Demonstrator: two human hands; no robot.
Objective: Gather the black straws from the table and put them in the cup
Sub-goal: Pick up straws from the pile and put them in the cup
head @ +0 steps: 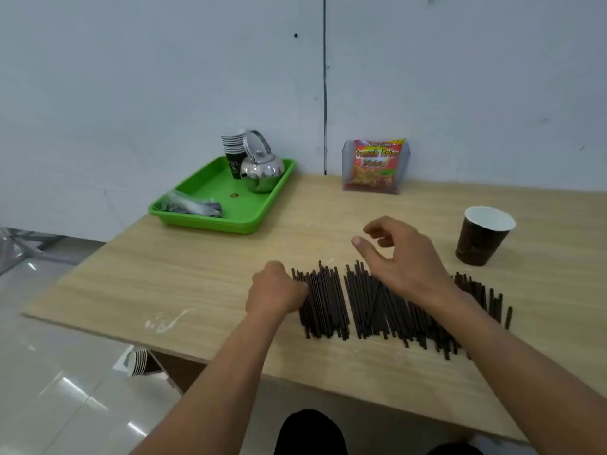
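At the left end of the black straws (328,303) the left hand (276,290) is curled, its fingers hidden, grasp unclear. The right hand (404,264), loose and empty, covers their middle.

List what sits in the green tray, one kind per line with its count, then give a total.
Stack of paper cups: 1
Metal teapot: 1
Clear plastic packet: 1
Small gold round thing: 1
Total: 4
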